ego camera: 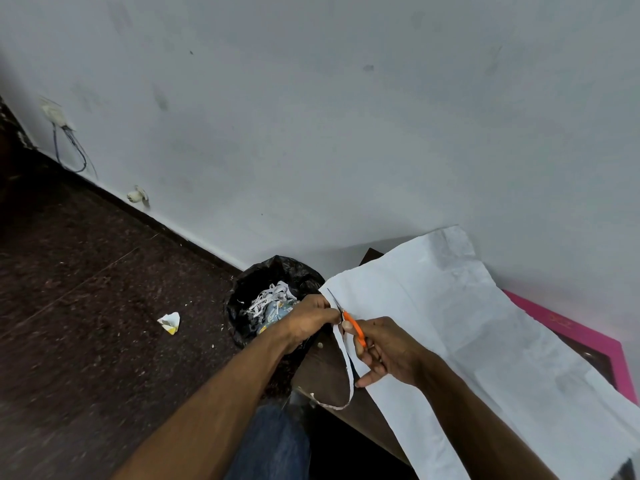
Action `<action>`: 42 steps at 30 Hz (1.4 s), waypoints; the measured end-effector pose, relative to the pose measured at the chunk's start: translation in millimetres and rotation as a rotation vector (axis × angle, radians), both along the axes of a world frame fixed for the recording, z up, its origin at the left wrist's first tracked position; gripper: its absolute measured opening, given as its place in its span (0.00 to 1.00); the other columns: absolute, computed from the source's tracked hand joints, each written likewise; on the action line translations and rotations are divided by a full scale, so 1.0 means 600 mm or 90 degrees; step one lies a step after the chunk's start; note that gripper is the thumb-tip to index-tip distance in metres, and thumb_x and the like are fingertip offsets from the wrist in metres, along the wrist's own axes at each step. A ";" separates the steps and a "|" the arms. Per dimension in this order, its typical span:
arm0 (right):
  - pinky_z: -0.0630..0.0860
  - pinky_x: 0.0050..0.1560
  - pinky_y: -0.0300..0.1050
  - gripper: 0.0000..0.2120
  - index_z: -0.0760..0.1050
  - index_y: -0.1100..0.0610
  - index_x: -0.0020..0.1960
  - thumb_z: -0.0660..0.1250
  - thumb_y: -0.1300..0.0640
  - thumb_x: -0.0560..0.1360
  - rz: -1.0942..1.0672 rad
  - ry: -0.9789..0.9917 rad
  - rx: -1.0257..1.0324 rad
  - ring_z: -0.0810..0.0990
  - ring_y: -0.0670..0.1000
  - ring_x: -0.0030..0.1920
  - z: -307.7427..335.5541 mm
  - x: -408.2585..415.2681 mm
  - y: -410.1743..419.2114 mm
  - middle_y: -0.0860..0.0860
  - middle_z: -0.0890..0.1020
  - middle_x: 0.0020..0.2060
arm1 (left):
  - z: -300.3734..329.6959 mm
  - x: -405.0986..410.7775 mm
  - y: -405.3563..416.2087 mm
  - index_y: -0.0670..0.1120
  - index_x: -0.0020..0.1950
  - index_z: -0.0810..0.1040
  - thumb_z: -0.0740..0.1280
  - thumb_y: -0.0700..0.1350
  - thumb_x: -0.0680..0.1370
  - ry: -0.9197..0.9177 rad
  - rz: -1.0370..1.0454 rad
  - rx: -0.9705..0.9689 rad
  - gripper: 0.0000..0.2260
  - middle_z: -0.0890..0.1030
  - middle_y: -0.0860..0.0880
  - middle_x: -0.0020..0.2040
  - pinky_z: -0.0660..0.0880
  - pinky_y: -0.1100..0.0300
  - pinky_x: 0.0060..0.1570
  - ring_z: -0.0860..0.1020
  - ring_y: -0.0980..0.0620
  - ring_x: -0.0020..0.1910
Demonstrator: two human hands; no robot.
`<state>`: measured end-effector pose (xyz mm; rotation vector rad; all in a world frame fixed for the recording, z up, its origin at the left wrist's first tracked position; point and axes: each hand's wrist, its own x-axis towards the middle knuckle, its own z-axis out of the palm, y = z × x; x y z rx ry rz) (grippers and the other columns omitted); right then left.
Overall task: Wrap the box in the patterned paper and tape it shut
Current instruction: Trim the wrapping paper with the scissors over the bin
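**Kid:** Dark floor [69,289] fills the left side, and a grey wall [311,116] is up top. Why is a scrap [169,322] lying on the floor?

**Helper:** It looks like it missed the bin [256,289], low in the middle. The bin sits right by the table [325,372], so cut bits can drop in.

**Kid:** What is the left hand [310,318] doing?

**Helper:** Its fingers pinch the thin strip [344,358], I think to pull it tight for cutting.

**Kid:** And the right hand [388,351]?

**Helper:** Its fingers curl round the scissors [349,320], trimming the paper's [467,323] edge. The paper lies plain side up, at lower right.

**Kid:** Where is the box?

**Helper:** I think it is the pink box [588,341] at the right edge, partly under the paper.
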<state>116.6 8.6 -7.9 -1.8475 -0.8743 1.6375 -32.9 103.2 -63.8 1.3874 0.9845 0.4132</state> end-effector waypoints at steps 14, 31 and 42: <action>0.82 0.46 0.64 0.20 0.78 0.62 0.45 0.70 0.44 0.75 0.009 0.006 0.016 0.74 0.51 0.30 0.003 -0.001 0.009 0.55 0.74 0.30 | -0.008 -0.002 0.005 0.29 0.45 0.76 0.70 0.50 0.64 0.017 -0.034 0.017 0.24 0.79 0.39 0.42 0.71 0.48 0.48 0.75 0.46 0.42; 0.81 0.49 0.67 0.19 0.77 0.64 0.47 0.69 0.45 0.76 0.022 0.007 0.035 0.74 0.51 0.29 0.002 -0.003 0.025 0.55 0.73 0.29 | 0.016 -0.005 -0.005 0.35 0.51 0.82 0.66 0.35 0.77 -0.020 -0.066 0.033 0.07 0.84 0.38 0.51 0.76 0.49 0.61 0.82 0.42 0.53; 0.81 0.48 0.66 0.20 0.77 0.63 0.40 0.69 0.45 0.76 0.032 0.007 0.049 0.74 0.51 0.28 0.005 -0.005 0.028 0.55 0.73 0.27 | 0.032 -0.007 -0.013 0.48 0.37 0.83 0.66 0.36 0.76 0.014 -0.075 0.041 0.12 0.84 0.48 0.39 0.75 0.53 0.51 0.80 0.52 0.41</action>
